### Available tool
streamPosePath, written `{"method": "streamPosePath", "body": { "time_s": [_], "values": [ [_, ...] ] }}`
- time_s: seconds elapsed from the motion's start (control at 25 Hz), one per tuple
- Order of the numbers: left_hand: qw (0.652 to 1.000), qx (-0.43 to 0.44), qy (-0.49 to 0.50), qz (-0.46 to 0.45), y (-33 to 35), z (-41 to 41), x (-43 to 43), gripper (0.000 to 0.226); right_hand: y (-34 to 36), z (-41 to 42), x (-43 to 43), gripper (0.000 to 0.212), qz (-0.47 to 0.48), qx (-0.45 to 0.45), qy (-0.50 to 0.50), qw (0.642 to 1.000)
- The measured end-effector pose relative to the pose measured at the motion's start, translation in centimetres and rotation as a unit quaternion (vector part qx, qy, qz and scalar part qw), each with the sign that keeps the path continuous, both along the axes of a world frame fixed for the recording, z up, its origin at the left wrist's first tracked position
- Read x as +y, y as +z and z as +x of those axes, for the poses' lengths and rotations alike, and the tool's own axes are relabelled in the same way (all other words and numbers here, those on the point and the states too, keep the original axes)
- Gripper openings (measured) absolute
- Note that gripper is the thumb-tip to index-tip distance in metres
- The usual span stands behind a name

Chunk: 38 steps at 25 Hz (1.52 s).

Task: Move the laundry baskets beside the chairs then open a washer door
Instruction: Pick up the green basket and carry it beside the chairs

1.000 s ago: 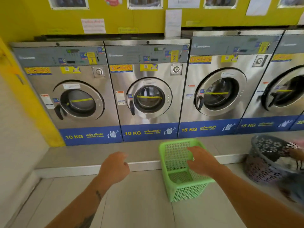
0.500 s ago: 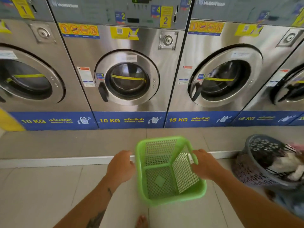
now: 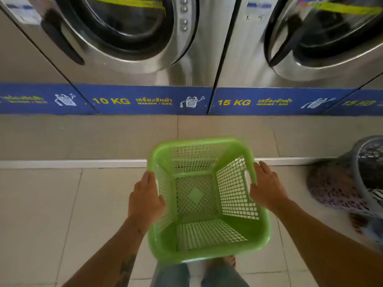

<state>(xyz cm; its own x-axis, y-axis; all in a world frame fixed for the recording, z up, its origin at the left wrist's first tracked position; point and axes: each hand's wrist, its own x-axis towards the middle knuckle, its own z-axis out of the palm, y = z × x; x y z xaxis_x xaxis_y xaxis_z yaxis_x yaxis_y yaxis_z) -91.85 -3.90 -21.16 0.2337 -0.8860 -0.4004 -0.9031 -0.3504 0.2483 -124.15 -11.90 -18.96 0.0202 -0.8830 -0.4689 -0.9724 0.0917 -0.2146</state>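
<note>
An empty green mesh laundry basket is below me over the tiled floor, seen from above. My left hand grips its left rim and my right hand grips its right rim by the handle slot. A grey round basket with clothes in it lies tilted at the right edge. The 10 KG washer door and the 15 KG washer door are both closed, right in front of me.
The washers stand on a raised tiled step with a white edge. Blue labels run along their bases. My legs and a bare foot show under the green basket.
I have leaned closer and lower to the washers. My left hand, free before, has closed on the green basket's left rim, and the basket now sits squarely between both hands.
</note>
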Motion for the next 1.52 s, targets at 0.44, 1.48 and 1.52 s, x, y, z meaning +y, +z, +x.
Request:
{"method": "streamPosePath", "body": {
  "time_s": [0.44, 1.48, 1.52],
  "values": [
    [0.999, 0.017, -0.011, -0.036, -10.7, -0.2, 1.1, 0.106, -12.1, -2.1, -0.1, 0.119, -0.032, 0.056, 0.063, 0.996],
    [0.921, -0.105, 0.327, -0.184, 30.5, 11.9, 45.5, 0.092, 29.9, 20.0, 19.7, 0.08, -0.155, -0.174, 0.418, 0.878],
    [0.908, -0.112, 0.355, -0.192, 31.1, 11.9, 49.2, 0.09, 30.5, 22.1, 22.0, 0.074, -0.165, -0.187, 0.441, 0.862]
  ]
}}
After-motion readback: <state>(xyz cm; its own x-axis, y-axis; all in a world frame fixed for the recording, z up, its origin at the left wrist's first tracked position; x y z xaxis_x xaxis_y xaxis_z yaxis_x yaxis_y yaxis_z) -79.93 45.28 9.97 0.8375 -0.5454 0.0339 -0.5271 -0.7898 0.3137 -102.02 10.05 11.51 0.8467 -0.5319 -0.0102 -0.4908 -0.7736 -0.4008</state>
